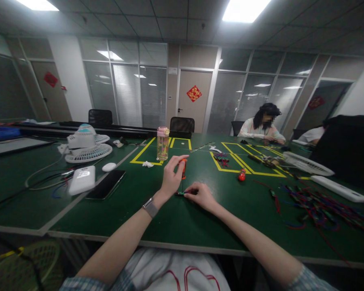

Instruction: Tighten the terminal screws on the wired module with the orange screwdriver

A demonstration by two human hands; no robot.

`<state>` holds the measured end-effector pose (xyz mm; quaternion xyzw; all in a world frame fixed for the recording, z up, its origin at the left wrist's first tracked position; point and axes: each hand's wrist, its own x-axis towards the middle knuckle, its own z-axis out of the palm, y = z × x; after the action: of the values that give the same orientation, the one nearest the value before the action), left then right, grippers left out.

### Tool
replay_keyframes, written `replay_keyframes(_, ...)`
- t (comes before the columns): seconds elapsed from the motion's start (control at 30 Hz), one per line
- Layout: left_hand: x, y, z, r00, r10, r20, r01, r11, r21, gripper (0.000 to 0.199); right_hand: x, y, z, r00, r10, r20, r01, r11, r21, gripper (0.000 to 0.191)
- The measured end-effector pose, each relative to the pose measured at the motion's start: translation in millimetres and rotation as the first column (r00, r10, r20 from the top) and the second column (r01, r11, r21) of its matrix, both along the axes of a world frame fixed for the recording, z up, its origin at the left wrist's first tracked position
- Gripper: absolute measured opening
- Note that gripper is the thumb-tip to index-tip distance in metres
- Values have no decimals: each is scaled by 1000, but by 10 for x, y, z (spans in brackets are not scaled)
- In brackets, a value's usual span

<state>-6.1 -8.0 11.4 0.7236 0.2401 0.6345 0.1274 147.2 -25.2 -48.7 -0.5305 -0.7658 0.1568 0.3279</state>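
In the head view, my left hand (171, 174) is closed around the orange handle of a screwdriver (184, 171). The screwdriver stands upright, its thin shaft pointing down at a small green circuit board (180, 193) on the table. Low beside it, my right hand (202, 195) pinches the board's right end between thumb and fingertips. Whether a wire is also in that pinch is too small to tell. A pink-lidded bottle (163, 145) stands beyond my left hand, with a crumpled white tissue (147, 164) near it.
Right: a pile of boards with red and blue wires (318, 204), a small red-orange object (242, 174), and a bundle of wired boards (221, 159). Left: a phone (106, 184), a white power bank (82, 180) and a white fan (87, 145). A person (262, 123) sits across the green table (133, 214).
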Motion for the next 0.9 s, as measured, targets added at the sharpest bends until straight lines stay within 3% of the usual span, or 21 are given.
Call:
replay_keyframes(0.2, -3, -10, 3, 999, 50, 1, -50, 998, 27, 17, 4, 9, -11, 1000, 1, -11, 0, 1000, 2, 13)
replay_keyframes(0.4, 0, -25, 13, 1000, -18, -3, 18, 1000, -5, 24, 10, 13, -18, 1000, 11, -3, -11, 1000, 4, 13)
replay_keyframes(0.57, 7, -4, -10, 999, 41, 2, -41, 999, 19, 15, 5, 15, -13, 1000, 4, 1, -4, 1000, 4, 13)
replay_keyframes(0.73, 20, 27, -28, 1000, 13, 17, -14, 1000, 13, 14, -1, 3, 17, 1000, 4, 8, -4, 1000, -6, 13)
replay_keyframes(0.9, 30, 27, -28, 996, -86, 34, 88, 993, -75, 24, -10, -8, 10, 1000, 0, -1, 0, 1000, 4, 13)
